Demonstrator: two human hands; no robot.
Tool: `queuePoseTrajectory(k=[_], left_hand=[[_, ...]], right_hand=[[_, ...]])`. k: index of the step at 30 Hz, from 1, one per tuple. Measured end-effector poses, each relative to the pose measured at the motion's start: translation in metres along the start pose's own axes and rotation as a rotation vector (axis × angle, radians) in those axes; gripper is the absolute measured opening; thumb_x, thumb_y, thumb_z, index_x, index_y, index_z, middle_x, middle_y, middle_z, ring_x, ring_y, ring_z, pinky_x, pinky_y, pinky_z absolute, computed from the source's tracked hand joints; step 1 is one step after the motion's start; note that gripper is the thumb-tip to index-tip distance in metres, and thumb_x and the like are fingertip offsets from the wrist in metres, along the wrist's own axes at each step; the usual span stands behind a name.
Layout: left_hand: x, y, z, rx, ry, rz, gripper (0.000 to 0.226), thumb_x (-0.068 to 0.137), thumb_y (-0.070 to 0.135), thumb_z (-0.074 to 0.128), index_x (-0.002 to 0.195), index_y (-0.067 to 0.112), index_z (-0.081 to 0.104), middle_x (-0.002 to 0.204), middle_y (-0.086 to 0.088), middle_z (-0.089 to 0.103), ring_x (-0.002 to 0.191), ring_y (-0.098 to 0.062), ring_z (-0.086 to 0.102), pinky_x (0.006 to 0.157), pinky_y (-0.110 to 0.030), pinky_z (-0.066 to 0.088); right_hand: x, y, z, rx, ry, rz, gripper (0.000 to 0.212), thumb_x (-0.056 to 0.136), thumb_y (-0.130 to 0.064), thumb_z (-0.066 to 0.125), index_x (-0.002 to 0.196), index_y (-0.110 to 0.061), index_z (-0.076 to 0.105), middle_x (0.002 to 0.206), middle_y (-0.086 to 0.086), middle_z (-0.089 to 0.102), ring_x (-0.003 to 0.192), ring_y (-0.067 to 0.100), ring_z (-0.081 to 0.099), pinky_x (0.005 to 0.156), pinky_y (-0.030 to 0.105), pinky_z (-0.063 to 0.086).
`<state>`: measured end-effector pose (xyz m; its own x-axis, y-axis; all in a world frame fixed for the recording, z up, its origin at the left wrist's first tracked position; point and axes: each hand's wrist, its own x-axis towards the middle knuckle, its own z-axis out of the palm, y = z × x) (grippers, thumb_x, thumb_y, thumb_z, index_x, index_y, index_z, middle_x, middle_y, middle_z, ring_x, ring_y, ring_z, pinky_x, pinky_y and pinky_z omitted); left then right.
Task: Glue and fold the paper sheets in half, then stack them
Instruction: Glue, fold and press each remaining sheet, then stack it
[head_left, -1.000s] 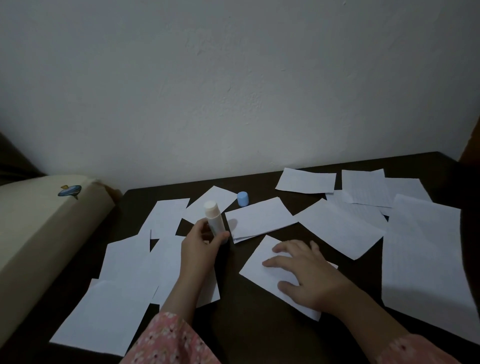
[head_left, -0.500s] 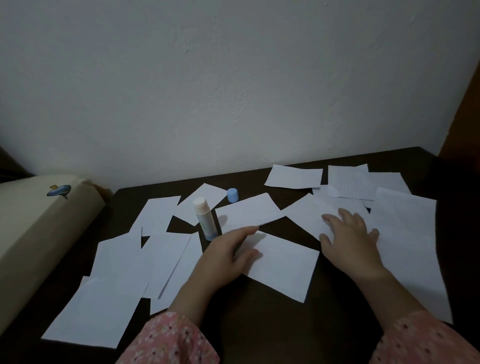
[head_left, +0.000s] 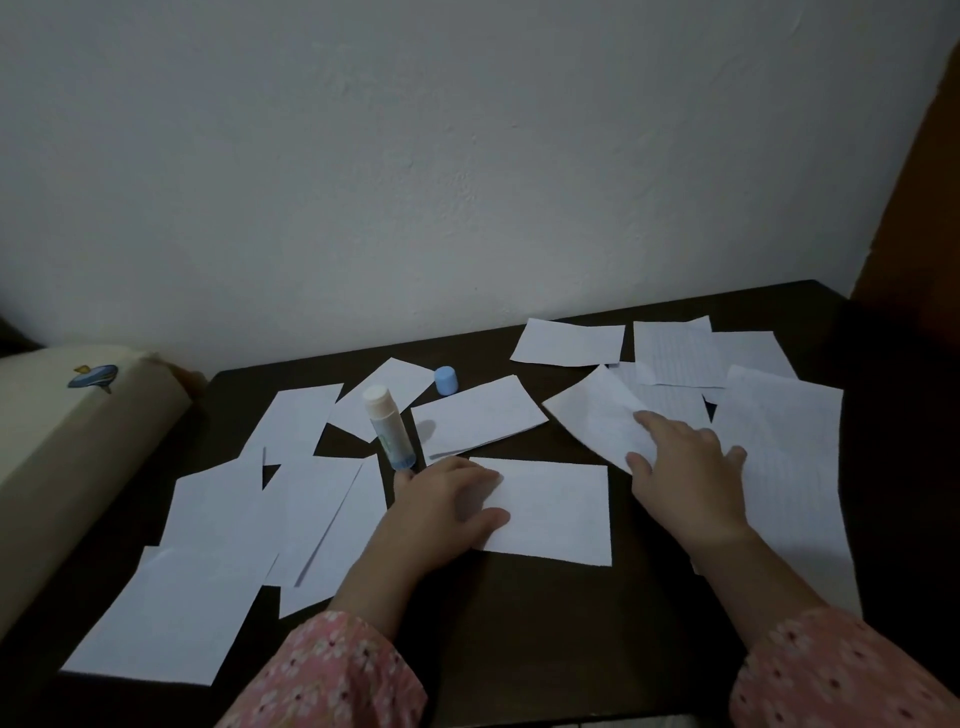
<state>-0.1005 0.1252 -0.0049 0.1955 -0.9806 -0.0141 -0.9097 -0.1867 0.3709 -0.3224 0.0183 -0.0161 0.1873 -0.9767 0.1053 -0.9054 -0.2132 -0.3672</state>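
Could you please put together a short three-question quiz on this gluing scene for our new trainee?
1. True or false: the glue stick stands uncapped on the table.
2. Which hand lifts the edge of a sheet: A) left hand B) right hand?
3. Fill in: the blue cap lies just left of the ____ of folded sheets.

Key: 1 true; 2 B, it lifts the loose sheet while the left hand rests on the folded sheet; 3 stack.
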Motion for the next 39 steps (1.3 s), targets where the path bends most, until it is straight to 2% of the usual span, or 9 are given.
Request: queuePoseTrajectory(k=[4, 8, 10, 18, 27, 31, 35, 37, 39], left_hand=[[-0.006, 0.002, -0.001, 0.006, 0.024, -0.075, 0.045, 0.083, 0.055, 0.061, 0.125, 0.039, 0.055, 0.129, 0.016, 0.048, 0.128, -0.009, 0.036, 0.115, -0.046, 0.015], [-0.008, 0.008, -0.003, 0.048, 0.009, -0.089, 0.048, 0.086, 0.055, 0.058, 0.130, 0.037, 0.053, 0.128, 0.014, 0.046, 0.127, -0.009, 0.036, 0.113, -0.043, 0.018], [-0.009, 0.010, -0.005, 0.098, -0.001, -0.089, 0.050, 0.087, 0.055, 0.056, 0.132, 0.036, 0.051, 0.129, 0.013, 0.045, 0.127, -0.009, 0.035, 0.113, -0.044, 0.017], [-0.010, 0.003, -0.001, 0.015, -0.004, -0.127, 0.053, 0.082, 0.061, 0.058, 0.130, 0.038, 0.054, 0.131, 0.016, 0.040, 0.127, -0.012, 0.032, 0.113, -0.041, 0.026], [-0.005, -0.006, 0.007, -0.078, 0.051, -0.097, 0.051, 0.077, 0.063, 0.061, 0.121, 0.036, 0.061, 0.133, 0.017, 0.048, 0.126, -0.008, 0.041, 0.107, -0.041, 0.039], [-0.007, 0.000, 0.000, -0.398, 0.216, -0.132, 0.028, 0.091, 0.051, 0.048, 0.111, 0.037, 0.064, 0.111, 0.021, 0.060, 0.110, -0.004, 0.055, 0.087, -0.018, 0.041], [-0.006, 0.011, -0.010, -1.020, 0.228, -0.349, 0.067, 0.078, 0.074, 0.033, 0.111, 0.025, 0.065, 0.092, 0.005, 0.073, 0.077, -0.012, 0.066, 0.067, -0.027, 0.043], [-0.009, 0.012, -0.015, -1.078, 0.194, -0.387, 0.059, 0.078, 0.070, 0.045, 0.109, 0.023, 0.065, 0.086, 0.001, 0.069, 0.073, -0.013, 0.063, 0.065, -0.026, 0.043], [-0.014, 0.010, -0.017, -0.963, 0.159, -0.378, 0.034, 0.085, 0.049, 0.061, 0.111, 0.027, 0.063, 0.092, 0.000, 0.067, 0.082, -0.013, 0.064, 0.074, -0.026, 0.048]], right_hand=[[0.001, 0.004, -0.001, 0.094, 0.080, 0.006, 0.046, 0.098, -0.027, 0.049, 0.143, -0.026, 0.041, 0.130, 0.000, 0.058, 0.118, 0.023, 0.049, 0.101, 0.045, 0.031], [-0.001, 0.003, -0.004, -0.073, -0.080, 0.017, 0.066, 0.090, -0.059, 0.049, 0.143, -0.023, 0.038, 0.146, 0.000, 0.039, 0.134, 0.024, 0.032, 0.106, 0.050, 0.026], [-0.002, 0.002, -0.003, -0.109, -0.128, 0.048, 0.068, 0.090, -0.063, 0.044, 0.141, -0.020, 0.039, 0.149, 0.000, 0.035, 0.137, 0.024, 0.028, 0.109, 0.054, 0.021], [-0.002, 0.003, 0.004, -0.068, -0.006, 0.037, 0.044, 0.097, -0.048, 0.042, 0.132, -0.024, 0.055, 0.138, -0.003, 0.048, 0.130, 0.021, 0.037, 0.109, 0.056, 0.016], [-0.004, -0.006, 0.001, 0.291, 0.138, -0.138, 0.036, 0.097, -0.041, 0.049, 0.126, -0.024, 0.061, 0.127, -0.004, 0.058, 0.111, 0.018, 0.053, 0.101, 0.040, 0.035], [-0.008, -0.011, 0.000, 0.413, -0.021, -0.226, 0.033, 0.098, -0.037, 0.050, 0.129, -0.031, 0.057, 0.130, -0.013, 0.050, 0.115, 0.019, 0.044, 0.094, 0.032, 0.038], [-0.009, -0.013, 0.002, 0.490, -0.159, -0.374, 0.029, 0.096, -0.031, 0.055, 0.125, -0.033, 0.059, 0.118, -0.027, 0.044, 0.116, 0.007, 0.045, 0.094, 0.023, 0.040], [-0.010, -0.014, 0.002, 0.500, -0.216, -0.417, 0.030, 0.096, -0.026, 0.057, 0.125, -0.031, 0.060, 0.118, -0.028, 0.043, 0.111, -0.001, 0.044, 0.089, 0.010, 0.036], [-0.012, -0.016, 0.002, 0.507, -0.244, -0.436, 0.030, 0.095, -0.023, 0.059, 0.124, -0.031, 0.061, 0.120, -0.026, 0.043, 0.110, -0.005, 0.044, 0.084, 0.004, 0.033]])
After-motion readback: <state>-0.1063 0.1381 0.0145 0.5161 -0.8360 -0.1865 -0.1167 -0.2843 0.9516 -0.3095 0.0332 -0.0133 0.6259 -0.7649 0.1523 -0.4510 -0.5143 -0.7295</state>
